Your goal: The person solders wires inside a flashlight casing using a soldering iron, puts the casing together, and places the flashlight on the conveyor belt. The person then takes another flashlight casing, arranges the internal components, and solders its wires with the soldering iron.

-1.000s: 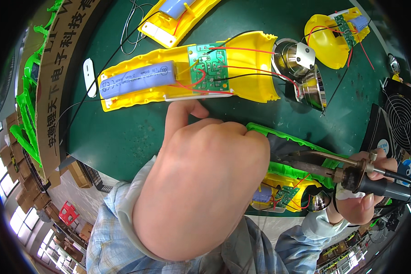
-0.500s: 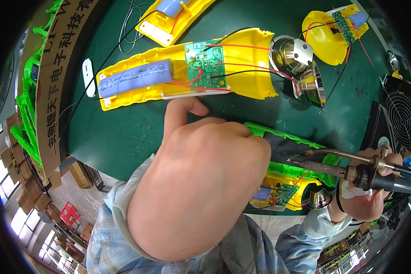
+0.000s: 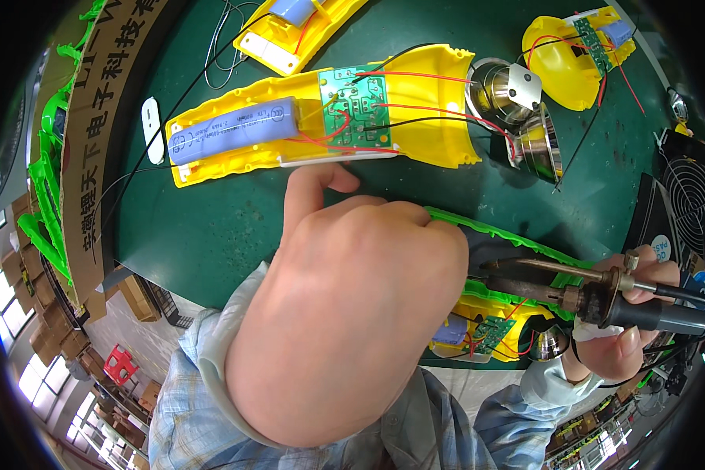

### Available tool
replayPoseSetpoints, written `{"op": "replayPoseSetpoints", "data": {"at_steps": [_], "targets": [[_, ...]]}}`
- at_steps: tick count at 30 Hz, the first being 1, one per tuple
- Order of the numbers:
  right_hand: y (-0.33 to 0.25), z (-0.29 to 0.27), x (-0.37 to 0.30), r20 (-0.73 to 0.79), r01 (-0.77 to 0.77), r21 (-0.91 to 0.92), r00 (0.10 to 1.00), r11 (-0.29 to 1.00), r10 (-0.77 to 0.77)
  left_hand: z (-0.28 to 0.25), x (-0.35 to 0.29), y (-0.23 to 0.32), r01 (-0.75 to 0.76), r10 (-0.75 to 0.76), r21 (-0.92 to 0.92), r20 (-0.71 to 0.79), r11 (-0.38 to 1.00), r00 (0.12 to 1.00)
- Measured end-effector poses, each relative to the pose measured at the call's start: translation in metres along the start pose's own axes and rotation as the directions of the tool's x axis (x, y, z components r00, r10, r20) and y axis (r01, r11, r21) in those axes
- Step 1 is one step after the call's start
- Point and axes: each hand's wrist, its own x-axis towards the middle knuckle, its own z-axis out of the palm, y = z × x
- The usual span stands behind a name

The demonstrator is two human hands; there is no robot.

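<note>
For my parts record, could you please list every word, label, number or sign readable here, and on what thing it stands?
Cardboard box: large dark characters, readable but not copied here.
Blue battery: small printed rows, partly too small; not copied.
Round sticker, right side: short print, not copied.
Soldering iron: none I can make out.

Bright, even light on the surface [image 3: 211, 235]; black corners.
Windows [image 3: 37, 368] glare at eight o'clock; reflectors [image 3: 542, 149] glint at two; fisheye bends the cardboard [image 3: 94, 149] at ten.
</note>
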Motion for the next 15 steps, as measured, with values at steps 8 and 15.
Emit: {"op": "replayPoseSetpoints", "data": {"at_steps": [8,15], "targets": [[0.0025,0.0054,0.004,0.019,0.024,0.071,0.999,0.997,-0.026,0.001,0.0,0.001,0.008,-0.007,0.022,-0.027,1.0,1.0],[0.002,0.003,0.0045,0.038,-0.003,0.022,0.999,1.0,0.002,0.0012,0.0009,0.0003,0.013,-0.012,0.027,-0.026,1.0,1.0]]}}
